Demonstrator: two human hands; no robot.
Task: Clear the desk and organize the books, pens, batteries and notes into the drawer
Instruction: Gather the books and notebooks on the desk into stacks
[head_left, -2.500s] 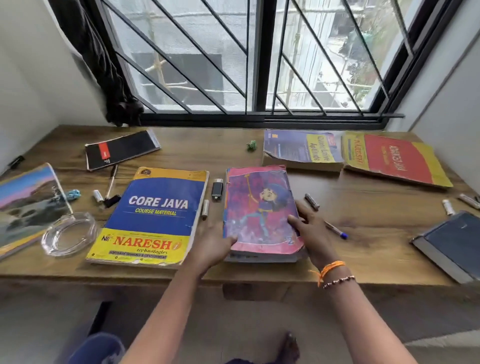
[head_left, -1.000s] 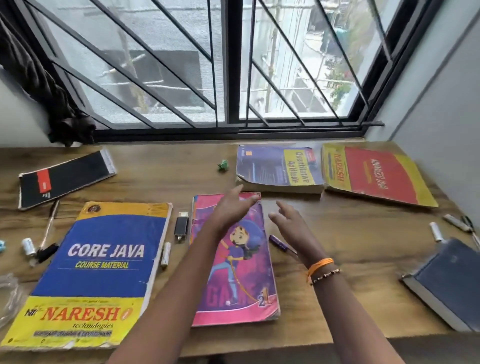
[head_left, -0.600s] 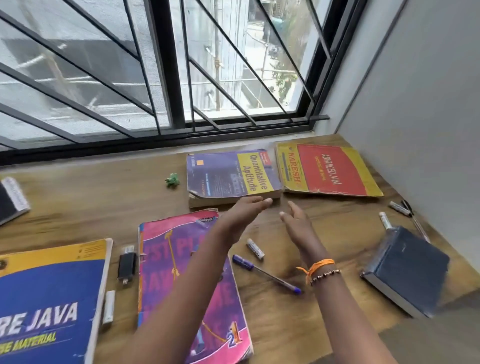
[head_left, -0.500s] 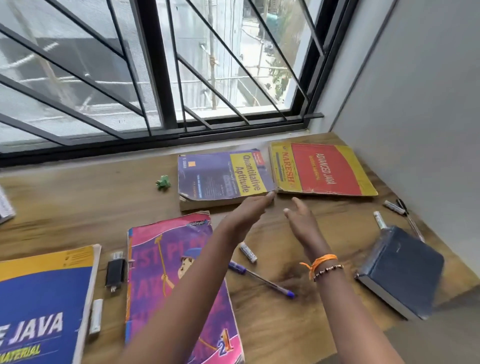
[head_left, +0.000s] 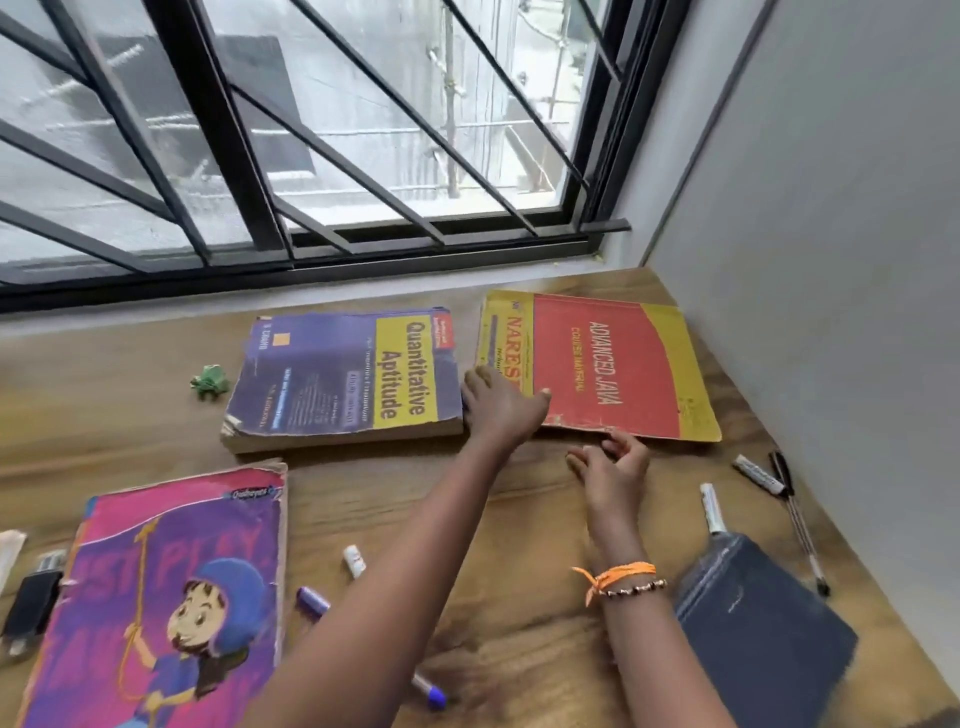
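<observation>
A red and yellow "Advanced Java" book (head_left: 613, 364) lies flat at the far right of the wooden desk (head_left: 530, 525). My left hand (head_left: 498, 405) rests on its near left corner with the thumb spread over the red cover. My right hand (head_left: 613, 467) sits at the book's near edge, its loosely curled fingertips touching that edge. Left of it lies the thick purple "Quantitative Aptitude" book (head_left: 343, 374). A pink cartoon book (head_left: 171, 597) lies near left and a dark blue book (head_left: 763, 634) near right. My left forearm partly hides a blue pen (head_left: 428, 693). A small white battery (head_left: 355, 561) lies mid-desk.
Another battery (head_left: 711, 506), a white marker (head_left: 756, 474) and a black pen (head_left: 800, 525) lie by the grey right wall. A green paper figure (head_left: 210, 382) sits left of the purple book. A black USB stick (head_left: 31, 603) is at the left edge. A barred window runs behind.
Both hands have left the pink book and reached far right to the red book. My view has swung right and closer. The left hand now lies on the red cover, the right at its near edge.
</observation>
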